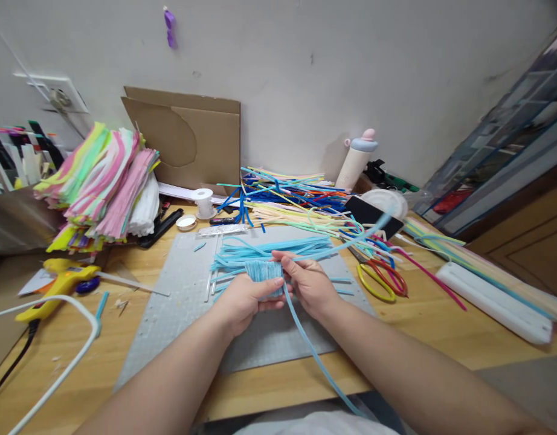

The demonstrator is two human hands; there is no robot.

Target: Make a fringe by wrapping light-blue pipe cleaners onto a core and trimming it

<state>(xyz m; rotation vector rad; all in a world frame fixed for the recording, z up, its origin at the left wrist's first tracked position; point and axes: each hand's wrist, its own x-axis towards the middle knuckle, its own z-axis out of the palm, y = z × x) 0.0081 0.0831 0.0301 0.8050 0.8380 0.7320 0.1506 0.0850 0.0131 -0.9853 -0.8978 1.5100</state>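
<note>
Holding 1 wound blue bundle [263, 271]: left grip [243, 300] clasping, right grip [309, 283] pinching its edge.

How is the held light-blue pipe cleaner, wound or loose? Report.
Partly wound: the light-blue pipe cleaner makes close turns in the left hand, while one length trails loose below.

Left hand [244, 300] and right hand [309, 284]: two, clock centre. Blue wound piece [263, 272]: one, centre. Glue gun [63, 284]: one, 9 o'clock. Spool [205, 206]: one, between 10 and 11 o'clock. Bottle [353, 164]: one, 1 o'clock.
</note>
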